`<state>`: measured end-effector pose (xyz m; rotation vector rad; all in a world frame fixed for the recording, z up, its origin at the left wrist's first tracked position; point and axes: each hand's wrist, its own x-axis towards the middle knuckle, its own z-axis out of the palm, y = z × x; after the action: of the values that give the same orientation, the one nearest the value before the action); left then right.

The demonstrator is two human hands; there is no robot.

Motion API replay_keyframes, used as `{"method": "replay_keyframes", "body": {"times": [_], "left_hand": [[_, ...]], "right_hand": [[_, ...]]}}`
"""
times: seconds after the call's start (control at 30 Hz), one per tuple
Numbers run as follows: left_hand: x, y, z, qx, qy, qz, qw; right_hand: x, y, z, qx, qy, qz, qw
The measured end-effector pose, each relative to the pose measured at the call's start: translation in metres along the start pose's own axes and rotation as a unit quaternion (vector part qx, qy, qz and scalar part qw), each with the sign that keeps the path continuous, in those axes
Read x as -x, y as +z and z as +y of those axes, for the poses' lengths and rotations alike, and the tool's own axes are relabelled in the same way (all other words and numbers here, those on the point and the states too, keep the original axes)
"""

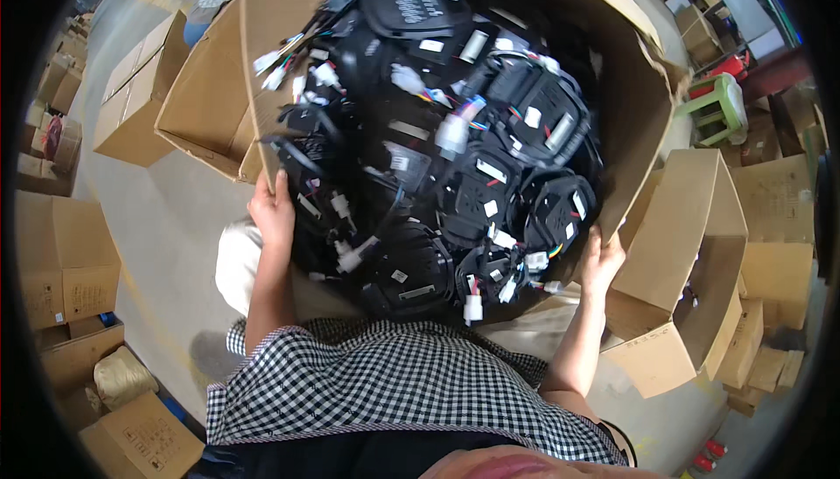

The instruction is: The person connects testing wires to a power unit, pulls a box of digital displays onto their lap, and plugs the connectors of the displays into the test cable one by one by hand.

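A large open cardboard box is held up close in front of me. It is full of several black plastic parts with coloured wires and white connectors. My left hand grips the box's left side near its lower edge. At the lower right corner my right hand grips the box's right side. Both forearms rise from my checked shirt.
Another open cardboard box stands to the left on the grey floor, and an empty one lies at the right. Stacks of closed boxes line the left. A green stool stands at the right. A person's clothing shows at top left.
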<state>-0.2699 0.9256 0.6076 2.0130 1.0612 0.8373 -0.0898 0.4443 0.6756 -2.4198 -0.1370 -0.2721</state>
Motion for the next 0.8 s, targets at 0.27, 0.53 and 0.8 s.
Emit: {"method": "replay_keyframes", "body": {"times": [0.27,0.53,0.8], "left_hand": [[-0.045,0.042,0.022,0.020,0.121,-0.041,0.992],[-0.028,0.034,-0.029,0.000,0.038,-0.044,0.998],[-0.004,0.058,-0.013,0.059,0.058,0.022,0.996]], "right_hand": [[0.048,0.011,0.022,-0.029,-0.043,0.147,0.988],[-0.041,0.022,-0.046,0.049,-0.042,0.072,0.995],[-0.104,0.051,-0.040,0.077,-0.102,0.122,0.984]]}}
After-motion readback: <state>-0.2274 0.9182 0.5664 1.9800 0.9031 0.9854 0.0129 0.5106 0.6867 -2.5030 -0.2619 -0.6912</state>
